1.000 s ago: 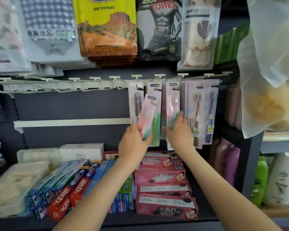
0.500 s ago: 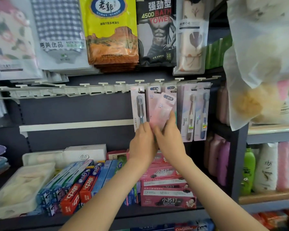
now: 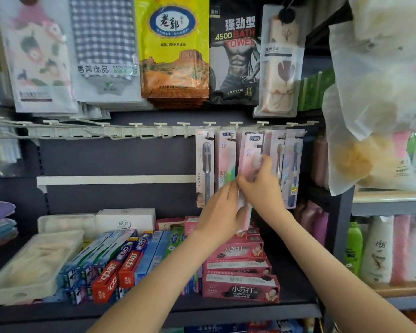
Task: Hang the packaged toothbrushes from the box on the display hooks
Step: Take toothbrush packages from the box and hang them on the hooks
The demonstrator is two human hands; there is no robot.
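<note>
Shelf hooks at right carry packs; left ones stand bare. Your left hand and right hand grip a pink pack, seemingly unhooked

Both grips are up at the rail: the left grip holds the lower end of a pink toothbrush pack, and the right grip pinches its middle from three o'clock. The pack's top tilts just under the display hooks; too blurred to say if it's threaded on. At its nine o'clock hangs a grey toothbrush pack, and at three o'clock are two more packs. Red toothpaste boxes lie at six o'clock on the shelf.
</note>
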